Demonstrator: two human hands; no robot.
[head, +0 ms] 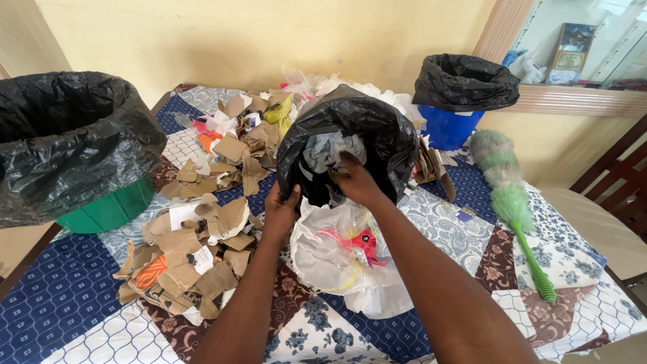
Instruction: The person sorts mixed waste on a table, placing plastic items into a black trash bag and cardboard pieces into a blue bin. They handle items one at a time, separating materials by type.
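A black rubbish bag (377, 131) lies on its side in the middle of the table, its mouth facing me, with crumpled pale plastic inside. My left hand (281, 209) grips the lower left rim of the bag's mouth. My right hand (356, 180) reaches into the mouth, fingers among the plastic; what it holds, if anything, is hidden. Just below the bag lies a clear and white plastic bag (337, 259) with red and yellow scraps in it.
Torn cardboard pieces (185, 259) are heaped at the left, with more mixed paper and plastic (246, 135) behind. A green bin with a black liner (67, 145) stands at the left, a blue lined bin (458, 94) at the back right. A green duster (515, 202) lies on the patterned tablecloth (60, 296).
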